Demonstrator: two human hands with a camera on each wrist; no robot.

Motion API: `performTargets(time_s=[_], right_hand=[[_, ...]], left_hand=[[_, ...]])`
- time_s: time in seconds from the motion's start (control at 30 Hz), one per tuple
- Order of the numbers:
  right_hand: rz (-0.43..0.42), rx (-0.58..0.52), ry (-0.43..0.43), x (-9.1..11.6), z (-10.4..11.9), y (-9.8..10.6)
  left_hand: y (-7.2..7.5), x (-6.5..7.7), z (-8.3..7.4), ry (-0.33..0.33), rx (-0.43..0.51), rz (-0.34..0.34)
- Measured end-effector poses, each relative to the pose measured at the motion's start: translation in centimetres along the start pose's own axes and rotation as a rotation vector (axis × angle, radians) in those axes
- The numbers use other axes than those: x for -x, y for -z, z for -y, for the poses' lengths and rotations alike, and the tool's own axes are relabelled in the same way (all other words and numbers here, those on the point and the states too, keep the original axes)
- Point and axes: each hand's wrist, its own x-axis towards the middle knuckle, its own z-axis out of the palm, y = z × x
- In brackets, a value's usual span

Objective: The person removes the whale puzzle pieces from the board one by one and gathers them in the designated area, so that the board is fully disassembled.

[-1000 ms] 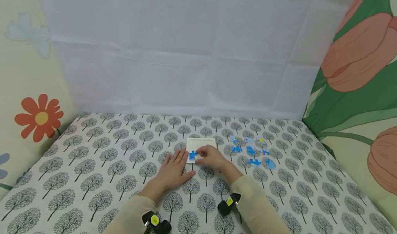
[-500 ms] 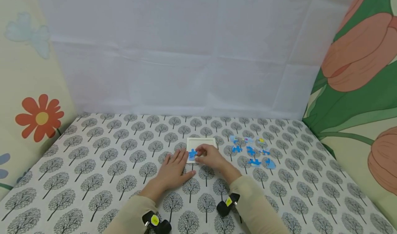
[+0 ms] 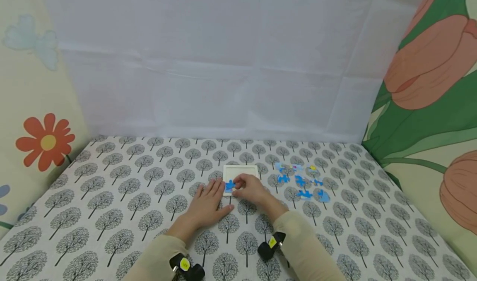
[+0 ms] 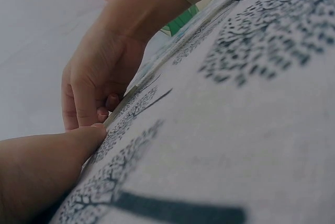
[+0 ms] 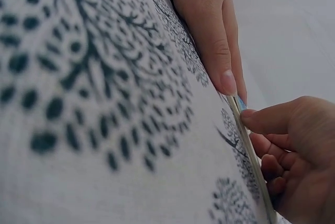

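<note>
A small white puzzle frame (image 3: 240, 166) lies on the tree-print cloth. In its near left corner is a blue jigsaw puzzle piece (image 3: 229, 186). My right hand (image 3: 252, 188) pinches this piece at its right side, fingers curled; in the right wrist view the thumb (image 5: 264, 119) meets a sliver of blue (image 5: 242, 102) by the frame's edge. My left hand (image 3: 208, 202) rests flat on the cloth with fingers straight, fingertips along the frame's left side and thumb (image 4: 86, 137) spread toward the near edge. Part of the frame is hidden beneath the right hand.
Several loose puzzle pieces (image 3: 300, 181), mostly blue, lie scattered right of the frame. A yellow-marked one (image 3: 313, 168) is among the farther ones. A white sheet (image 3: 208, 66) hangs behind the table, with flower-print walls (image 3: 421, 148) at both sides.
The blue piece has shifted and turned slightly in the frame's corner under the right fingers. My left hand stays put; the head view has swung a little.
</note>
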Motion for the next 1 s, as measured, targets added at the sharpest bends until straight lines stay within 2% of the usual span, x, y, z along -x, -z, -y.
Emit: performTargets(time_s=[0.37,0.77,1.0], right_hand=[[0.0,0.027,0.038,0.16,0.08,0.06],[0.02,0.02,0.018,0.23,0.24,0.15],[0.024,0.013,0.056,0.26,0.11,0.54]], left_hand=[[-0.01,-0.07,0.11,-0.005,0.0,-0.001],[-0.11,0.02,0.13,-0.004,-0.001,0.0],[-0.18,-0.04,0.14,-0.001,-0.006,-0.001]])
